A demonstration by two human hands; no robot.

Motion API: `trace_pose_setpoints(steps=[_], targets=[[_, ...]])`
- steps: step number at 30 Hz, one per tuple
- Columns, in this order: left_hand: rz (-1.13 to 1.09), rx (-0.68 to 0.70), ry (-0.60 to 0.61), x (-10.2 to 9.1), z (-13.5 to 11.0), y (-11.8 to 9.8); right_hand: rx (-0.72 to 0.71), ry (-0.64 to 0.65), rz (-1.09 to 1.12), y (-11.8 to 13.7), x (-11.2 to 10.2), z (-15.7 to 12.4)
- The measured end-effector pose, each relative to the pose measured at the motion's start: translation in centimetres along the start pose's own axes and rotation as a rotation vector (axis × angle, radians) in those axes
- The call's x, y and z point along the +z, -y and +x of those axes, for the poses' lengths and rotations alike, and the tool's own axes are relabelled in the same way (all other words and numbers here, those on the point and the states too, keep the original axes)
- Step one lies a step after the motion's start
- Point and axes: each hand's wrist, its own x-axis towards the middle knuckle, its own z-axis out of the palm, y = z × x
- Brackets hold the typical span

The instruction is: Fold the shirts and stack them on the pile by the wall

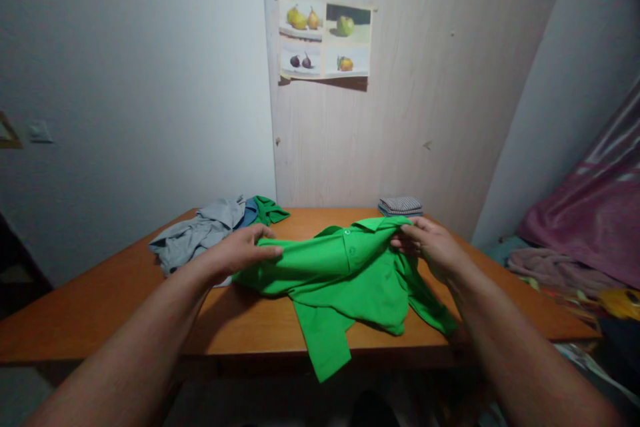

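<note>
A bright green shirt point(325, 273) with a collar and buttons stretches between my two hands above the wooden table point(220, 333). My left hand point(250, 250) pinches its left edge, thumb on top. At the collar end, my right hand point(425, 240) grips the cloth between thumb and fingers. One sleeve dangles past the table's front edge, and another part droops below my right hand. The shirt's lower folds rest on the tabletop.
On the table's back left lies a crumpled heap of grey clothing point(200, 233), with blue and green cloth point(270, 210) behind it. A small folded striped stack point(400, 205) sits at the back right. Beyond the table's right side are pink fabric point(580, 227) and other cloths.
</note>
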Motion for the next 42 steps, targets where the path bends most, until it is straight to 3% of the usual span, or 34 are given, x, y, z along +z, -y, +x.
trace_pose_setpoints(steps=[4,7,9,11,12,14,16,17,18,21,26,31,34,37,40,42], targets=[[0.078,0.01,0.506,-2.1,-4.9,0.0,-0.021,0.425,-0.092,0.3,-3.0,-3.5],[-0.004,-0.031,0.612,-3.1,-6.5,-0.2,-0.016,0.632,-0.166,1.4,-4.7,-4.6],[-0.021,-0.051,0.594,-3.1,-5.5,-0.5,-0.011,0.679,-0.197,2.2,-4.4,-3.7],[-0.003,-0.026,0.458,-2.7,-2.6,-1.0,-0.049,0.621,-0.201,2.8,-2.9,-1.4],[-0.003,0.031,0.279,-2.5,-0.7,-1.3,-0.102,0.519,-0.182,3.0,-1.8,0.2],[-0.004,0.14,-0.205,-2.1,3.3,-1.9,-0.298,0.237,-0.14,3.0,0.5,3.4],[0.005,0.198,-0.534,-1.4,6.5,-2.3,-0.416,0.108,-0.161,2.3,2.2,5.8],[0.006,0.218,-0.63,-0.9,7.5,-2.2,-0.413,0.097,-0.162,1.8,2.7,6.5],[0.007,0.242,-0.652,-0.3,7.9,-2.0,-0.405,0.095,-0.167,1.1,2.9,6.9],[-0.014,0.282,-0.422,2.8,6.5,-0.5,-0.406,0.111,-0.262,-1.5,2.3,6.3],[-0.09,0.202,0.106,8.0,0.7,2.2,-0.305,0.173,-0.425,-6.4,0.4,3.8],[0.121,0.164,0.409,9.2,-3.2,2.1,-0.294,0.314,-0.585,-9.2,-0.6,1.4],[0.318,0.205,0.485,9.1,-4.1,1.7,-0.33,0.448,-0.816,-9.2,-0.5,-0.2],[0.394,0.248,0.467,9.4,-4.4,1.8,-0.382,0.468,-1.032,-8.8,0.2,-1.1],[0.261,0.198,0.401,9.9,-4.4,2.2,-0.394,0.477,-1.044,-8.9,1.2,-1.1],[0.065,0.103,0.366,9.7,-4.1,2.6,-0.387,0.431,-0.911,-9.0,1.6,-0.9]])
